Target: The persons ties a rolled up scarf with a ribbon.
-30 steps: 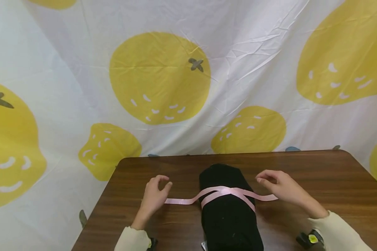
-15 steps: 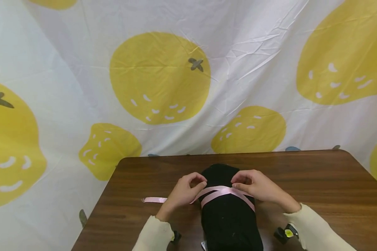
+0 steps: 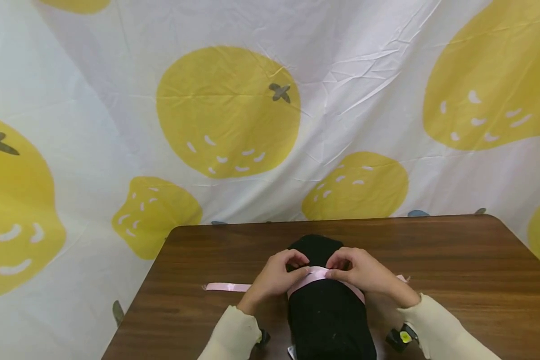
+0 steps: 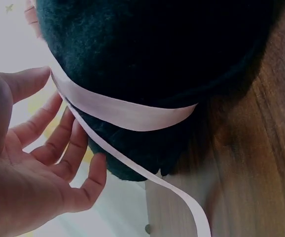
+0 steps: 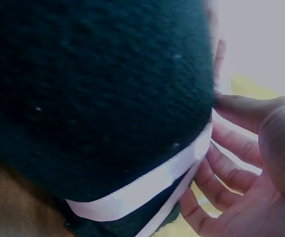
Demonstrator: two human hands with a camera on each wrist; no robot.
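Observation:
A pink ribbon [image 3: 318,272] runs across a long black fuzzy bundle [image 3: 330,320] on the table, its strands crossing on top. My left hand [image 3: 281,272] is at the left of the crossing, thumb tip right at the ribbon and fingers curved along its far side. My right hand [image 3: 360,270] mirrors it at the right of the crossing. In the left wrist view a ribbon strand [image 4: 132,112] passes round the bundle's side and another hangs down. I cannot tell whether either hand pinches the ribbon.
The brown wooden table [image 3: 454,260] ends at a back edge before a white curtain [image 3: 351,115] with yellow fruit prints. Loose ribbon tails lie out to both sides. A small whitish tag [image 3: 291,352] shows at the bundle's lower left.
Both hands have moved inward from the ribbon's outer lengths to the crossing on top of the bundle, with the thumbs lowered to the ribbon. The bundle has stayed put.

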